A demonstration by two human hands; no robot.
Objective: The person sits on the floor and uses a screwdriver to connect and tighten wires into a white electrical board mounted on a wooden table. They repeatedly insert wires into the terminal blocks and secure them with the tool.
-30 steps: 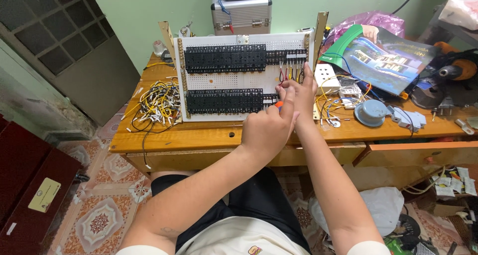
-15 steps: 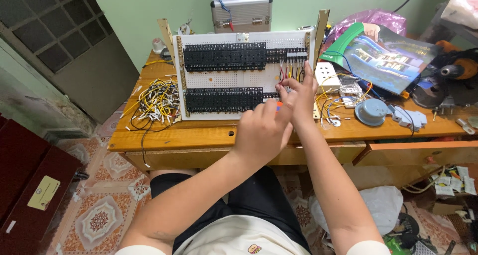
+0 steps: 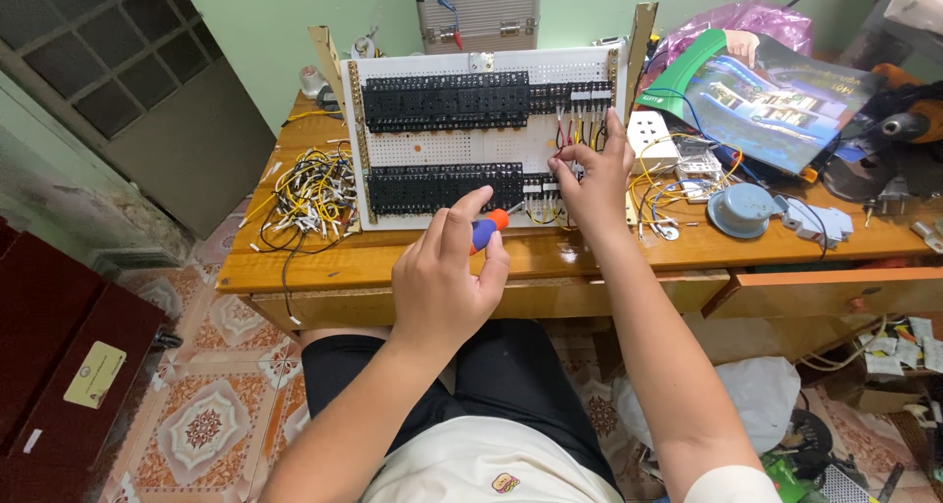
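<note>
Screwdriver point(image 3: 488, 230), orange and blue at the handle, sits in the left hand point(image 3: 447, 277), whose fingers are curled round it with the thumb up along the grip; its tip points at the lower right part of the board point(image 3: 442, 149). The board is a white perforated panel standing nearly upright on the desk point(image 3: 324, 262), with two long rows of black blocks point(image 3: 442, 100) across it and short red, yellow and black wires at its right end. The right hand point(image 3: 594, 184) rests against that end, fingers bent together over the small terminals there; whether they pinch a wire I cannot tell. Both forearms reach forward from the lap, the right one farther. To the left of the board lies a loose heap of cables point(image 3: 309, 194), yellow, white and black. Behind it stands a ribbed metal case point(image 3: 478, 12). To the right are a white socket block point(image 3: 653, 138), a glossy magazine point(image 3: 766, 95) and a round blue-grey cap point(image 3: 742, 210). The desk is varnished wood.
</note>
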